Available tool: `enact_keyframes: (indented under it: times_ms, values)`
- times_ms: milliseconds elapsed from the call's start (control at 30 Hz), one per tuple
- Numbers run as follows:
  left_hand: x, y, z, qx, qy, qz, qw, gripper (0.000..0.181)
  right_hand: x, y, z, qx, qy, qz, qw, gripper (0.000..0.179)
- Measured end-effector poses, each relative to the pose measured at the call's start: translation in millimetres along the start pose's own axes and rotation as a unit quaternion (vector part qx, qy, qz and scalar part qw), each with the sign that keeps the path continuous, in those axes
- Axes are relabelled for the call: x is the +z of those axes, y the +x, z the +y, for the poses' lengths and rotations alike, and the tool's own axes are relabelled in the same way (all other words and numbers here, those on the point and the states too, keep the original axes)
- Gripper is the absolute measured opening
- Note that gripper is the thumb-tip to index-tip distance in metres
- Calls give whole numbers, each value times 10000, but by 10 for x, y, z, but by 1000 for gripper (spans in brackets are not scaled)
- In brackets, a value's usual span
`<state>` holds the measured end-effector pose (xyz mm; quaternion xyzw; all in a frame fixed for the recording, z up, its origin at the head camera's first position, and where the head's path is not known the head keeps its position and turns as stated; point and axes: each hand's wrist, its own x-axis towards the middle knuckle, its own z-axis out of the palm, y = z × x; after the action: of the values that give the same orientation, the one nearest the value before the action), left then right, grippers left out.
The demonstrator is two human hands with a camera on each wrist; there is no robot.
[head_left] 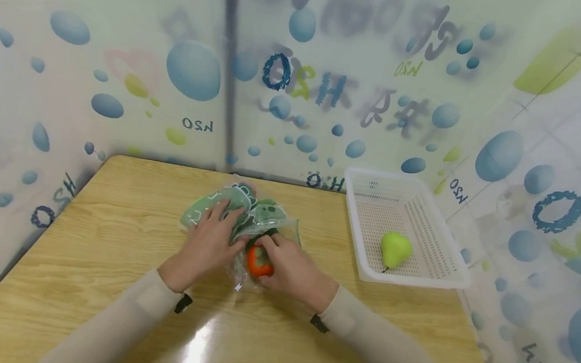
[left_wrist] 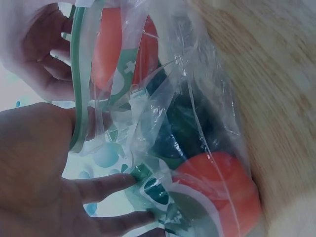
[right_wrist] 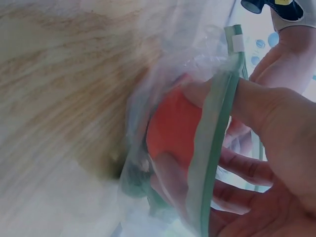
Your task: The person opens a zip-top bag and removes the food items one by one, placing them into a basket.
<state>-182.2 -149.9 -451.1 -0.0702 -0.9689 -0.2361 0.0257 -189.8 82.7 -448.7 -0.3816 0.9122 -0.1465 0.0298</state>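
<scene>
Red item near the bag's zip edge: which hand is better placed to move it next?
Probably the right hand: its thumb and a finger hold that red item, while the left hand lies spread on the bag.

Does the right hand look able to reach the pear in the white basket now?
Probably yes: nothing covers the pear in the open basket, though the right hand would first release the red item in the plastic bag.

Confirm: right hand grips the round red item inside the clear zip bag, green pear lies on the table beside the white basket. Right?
Not quite: the green pear lies inside the white basket, not beside it; the head view shows this. The rest stands: right hand grips the round red item inside the clear zip bag.
</scene>
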Motion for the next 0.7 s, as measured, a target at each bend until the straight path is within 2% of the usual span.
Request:
enact_keyframes:
  times_ms: [167, 333, 533, 700]
  values:
    - [-9, 17, 12, 12, 71, -80, 9999, 71, -64, -43, 14, 67, -52, 74, 9999, 70]
    - [-15, 24, 18, -14, 77, -62, 9999, 72, -125, -81, 17, -11, -147, 324, 9994, 73]
    - [1, 32, 30, 35, 59, -26, 10000, 73, -256, -154, 29, -81, 9, 555, 9984, 74]
    - [-1, 24, 37, 66, 57, 6, 10000, 73, -395, -212, 55, 75, 198, 559, 9982, 74]
